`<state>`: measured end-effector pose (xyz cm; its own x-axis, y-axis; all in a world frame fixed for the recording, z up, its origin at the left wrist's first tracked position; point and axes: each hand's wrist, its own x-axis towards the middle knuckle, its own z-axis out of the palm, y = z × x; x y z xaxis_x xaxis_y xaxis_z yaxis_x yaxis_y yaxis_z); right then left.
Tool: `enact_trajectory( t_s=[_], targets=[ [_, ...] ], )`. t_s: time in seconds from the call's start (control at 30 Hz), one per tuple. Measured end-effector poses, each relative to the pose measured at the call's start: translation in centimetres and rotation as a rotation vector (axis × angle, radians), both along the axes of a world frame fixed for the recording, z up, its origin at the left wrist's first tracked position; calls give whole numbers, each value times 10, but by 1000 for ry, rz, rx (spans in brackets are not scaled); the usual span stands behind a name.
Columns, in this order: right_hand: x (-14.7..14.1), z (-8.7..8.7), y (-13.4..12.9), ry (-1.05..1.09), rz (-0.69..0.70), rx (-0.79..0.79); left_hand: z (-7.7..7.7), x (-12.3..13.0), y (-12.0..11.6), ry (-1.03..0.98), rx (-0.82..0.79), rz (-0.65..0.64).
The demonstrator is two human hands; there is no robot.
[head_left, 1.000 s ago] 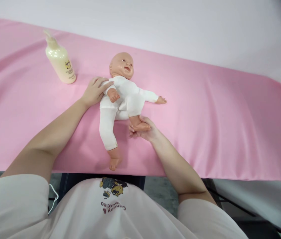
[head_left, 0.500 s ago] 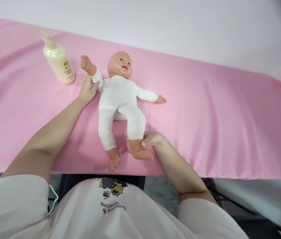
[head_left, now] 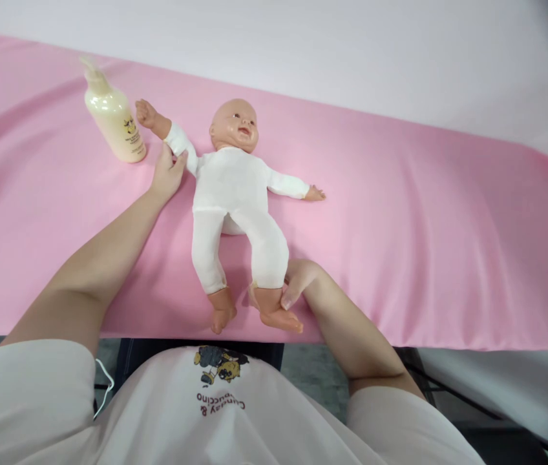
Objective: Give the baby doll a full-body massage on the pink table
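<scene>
A baby doll (head_left: 230,181) with a white cloth body lies on its back on the pink cloth (head_left: 375,245), head away from me. My left hand (head_left: 168,173) holds the doll's raised arm on the left, thumb against the white sleeve. That arm points up and left, its small fist near the bottle. Around the ankle of the doll's leg on the right, my right hand (head_left: 299,281) is closed, with the thumb on top and the other fingers mostly hidden behind the leg. The doll's other arm and other leg rest untouched.
A cream-coloured pump bottle (head_left: 116,126) stands left of the doll, close to its fist. A white surface (head_left: 351,58) lies beyond the cloth's far edge. The cloth's near edge runs just in front of my shirt (head_left: 225,413).
The doll's held arm has swung outward to the left, and my left hand has shifted slightly with it. The held leg has straightened toward me, with my right hand moving slightly nearer.
</scene>
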<state>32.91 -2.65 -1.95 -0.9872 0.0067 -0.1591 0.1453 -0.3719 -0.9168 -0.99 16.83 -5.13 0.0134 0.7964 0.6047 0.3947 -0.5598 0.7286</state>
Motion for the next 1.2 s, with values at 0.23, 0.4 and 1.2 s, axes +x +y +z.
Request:
enact_trajectory(
  t_s=[0.23,0.4,1.2],
  targets=[
    [-3,5,-4,175,-5,21,2,1,-3,49,55,-17],
    [-8,3,-8,300,-179,-63,1,1,-2,119,57,-37],
    [-13,-2,12,131,-673,-179,26,19,-33,447,150,-175]
  ],
)
